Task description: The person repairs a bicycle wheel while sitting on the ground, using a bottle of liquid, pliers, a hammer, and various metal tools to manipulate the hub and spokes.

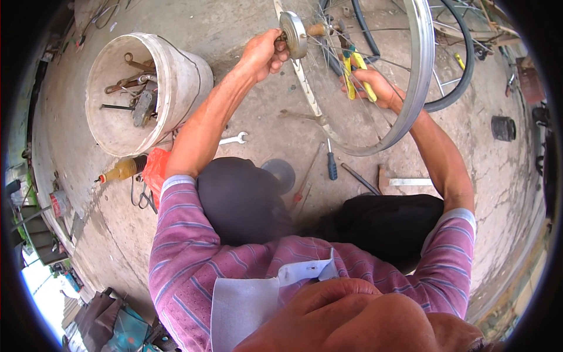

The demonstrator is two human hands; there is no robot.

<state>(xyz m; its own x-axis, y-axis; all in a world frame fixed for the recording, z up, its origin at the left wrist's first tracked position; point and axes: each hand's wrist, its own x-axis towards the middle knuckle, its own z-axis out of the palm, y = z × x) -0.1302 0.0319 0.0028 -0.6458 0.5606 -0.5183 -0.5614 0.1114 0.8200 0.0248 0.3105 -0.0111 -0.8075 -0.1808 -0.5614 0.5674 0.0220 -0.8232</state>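
Observation:
A bicycle wheel (423, 64) with thin spokes stands upright in front of me. At its hub is a round metal brake drum (294, 35) with a long pale arm. My left hand (263, 56) closes its fingers on the axle end at the drum's left face; the fingers partly hide that end. My right hand (378, 87), reaching to the spokes from the right, grips pliers (350, 77) with yellow handles. The pliers' dark jaws point up at the axle's other end; spokes cross in front, so I cannot tell whether they bite on it.
A white bucket (97, 126) of tools stands at left, near an amber bottle (122, 169) and a red plastic bag (155, 170). On the concrete lie a wrench (234, 139), a screwdriver (332, 166) and a hammer (404, 182). A black tyre (468, 64) lies behind the wheel.

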